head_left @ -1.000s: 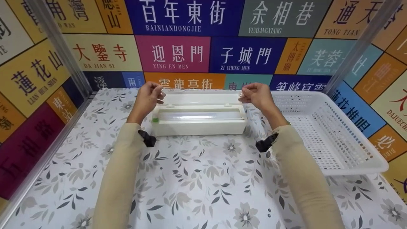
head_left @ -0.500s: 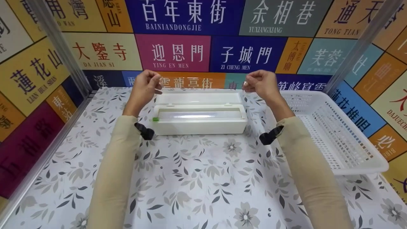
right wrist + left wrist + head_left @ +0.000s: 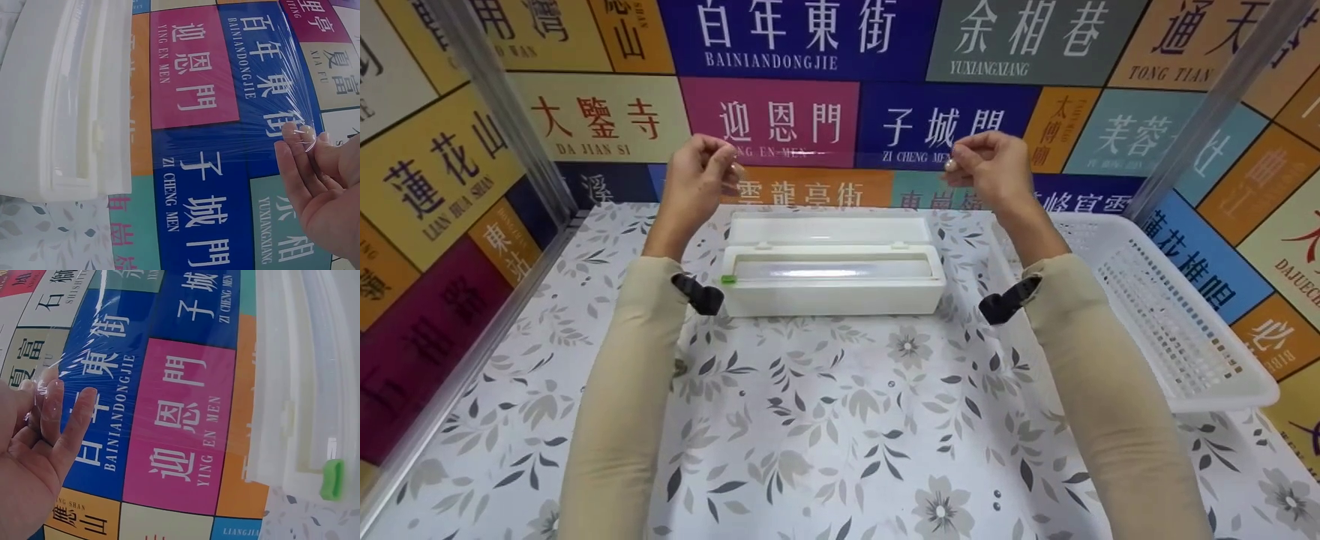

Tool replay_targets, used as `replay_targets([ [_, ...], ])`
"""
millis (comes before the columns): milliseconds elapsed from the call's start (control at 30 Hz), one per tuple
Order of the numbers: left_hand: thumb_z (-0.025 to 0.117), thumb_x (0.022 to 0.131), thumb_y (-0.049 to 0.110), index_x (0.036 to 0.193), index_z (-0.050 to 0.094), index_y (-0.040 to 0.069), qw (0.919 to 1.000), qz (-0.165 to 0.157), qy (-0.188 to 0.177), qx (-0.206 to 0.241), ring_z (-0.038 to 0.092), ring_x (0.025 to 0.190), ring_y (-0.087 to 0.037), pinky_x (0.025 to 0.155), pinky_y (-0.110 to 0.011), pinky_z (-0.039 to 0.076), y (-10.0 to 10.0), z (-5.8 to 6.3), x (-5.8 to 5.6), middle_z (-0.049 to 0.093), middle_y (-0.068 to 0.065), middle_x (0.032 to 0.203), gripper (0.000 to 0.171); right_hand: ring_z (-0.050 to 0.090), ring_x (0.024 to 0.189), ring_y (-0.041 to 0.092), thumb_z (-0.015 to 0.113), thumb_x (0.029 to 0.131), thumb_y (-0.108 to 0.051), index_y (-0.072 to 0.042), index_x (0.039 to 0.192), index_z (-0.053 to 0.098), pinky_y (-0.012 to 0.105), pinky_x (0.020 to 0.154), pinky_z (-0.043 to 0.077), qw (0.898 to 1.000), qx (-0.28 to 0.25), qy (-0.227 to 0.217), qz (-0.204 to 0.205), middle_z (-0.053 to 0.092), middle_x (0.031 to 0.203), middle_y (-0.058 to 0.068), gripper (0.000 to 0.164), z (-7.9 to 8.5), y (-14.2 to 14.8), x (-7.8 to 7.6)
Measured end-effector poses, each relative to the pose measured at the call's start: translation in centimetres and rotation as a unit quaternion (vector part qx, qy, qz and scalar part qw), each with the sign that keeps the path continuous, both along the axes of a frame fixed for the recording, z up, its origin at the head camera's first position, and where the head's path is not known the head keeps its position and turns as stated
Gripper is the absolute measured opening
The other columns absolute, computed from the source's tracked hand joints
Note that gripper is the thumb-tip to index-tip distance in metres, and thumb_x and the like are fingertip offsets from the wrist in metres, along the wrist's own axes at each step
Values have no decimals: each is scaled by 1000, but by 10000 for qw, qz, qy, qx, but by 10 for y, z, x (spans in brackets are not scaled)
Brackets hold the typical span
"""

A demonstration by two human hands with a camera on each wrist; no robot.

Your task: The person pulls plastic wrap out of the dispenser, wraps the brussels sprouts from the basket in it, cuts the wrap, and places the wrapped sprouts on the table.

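Observation:
A white cling film dispenser (image 3: 832,298) sits on the table, its lid (image 3: 831,228) tipped back and a film roll (image 3: 817,270) showing inside. A green slider (image 3: 333,479) is at its left end. Above and behind the box, my left hand (image 3: 699,180) pinches one corner of a clear sheet of cling film (image 3: 73,349) between thumb and fingers. The other corner is pinched by my right hand (image 3: 996,171), where the film (image 3: 289,73) gathers in creases at the fingertips. The sheet spans taut between both hands and runs down toward the box.
At the right stands a white plastic basket (image 3: 1252,390) with perforated walls, partly behind the right forearm. A floral cloth (image 3: 825,420) covers the table. Behind it rises a wall (image 3: 769,124) of coloured signs, with clear upright panels at both sides.
Both hands have risen and moved away from the dispenser, drifting slightly apart, drawing the cling film up with them. The dispenser and basket have stayed in place.

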State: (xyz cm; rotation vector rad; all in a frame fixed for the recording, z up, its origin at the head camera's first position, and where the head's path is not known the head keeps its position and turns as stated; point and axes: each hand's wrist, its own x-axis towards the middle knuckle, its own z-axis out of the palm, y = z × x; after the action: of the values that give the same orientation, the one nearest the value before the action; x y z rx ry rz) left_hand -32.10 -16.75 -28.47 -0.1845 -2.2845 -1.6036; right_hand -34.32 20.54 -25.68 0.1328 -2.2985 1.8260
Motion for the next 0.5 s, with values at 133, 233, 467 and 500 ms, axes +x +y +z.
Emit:
replay_targets([
  [133,47,105,28,113,54,9,9999,5,91,147,64,87,-15,81,-29,62,0,9,1,63,-1,95,21,73,70,11,60,99,-12,-4,105,64,21,70,62,9999,-134,104,-18,71,76,-2,11,9,-2,0],
  [233,48,105,27,111,55,11,9996,28,138,241,64,84,-13,78,-27,61,0,18,2,63,0,94,18,73,70,12,61,98,-12,-4,106,64,20,71,62,9994,-265,200,-52,71,76,0,11,15,-3,0],
  [467,52,104,23,109,56,9,9988,-29,363,319,64,78,-11,73,-26,62,2,31,8,64,-2,91,15,74,72,14,64,96,-12,-6,105,65,21,73,62,9974,-599,402,-31,73,79,2,11,25,-1,4],
  [500,52,104,23,109,56,9,9987,-41,379,328,64,78,-11,72,-25,62,2,33,9,64,-2,91,15,74,72,15,64,96,-11,-5,105,65,21,73,62,9969,-653,427,-11,73,79,2,11,26,0,6],
])
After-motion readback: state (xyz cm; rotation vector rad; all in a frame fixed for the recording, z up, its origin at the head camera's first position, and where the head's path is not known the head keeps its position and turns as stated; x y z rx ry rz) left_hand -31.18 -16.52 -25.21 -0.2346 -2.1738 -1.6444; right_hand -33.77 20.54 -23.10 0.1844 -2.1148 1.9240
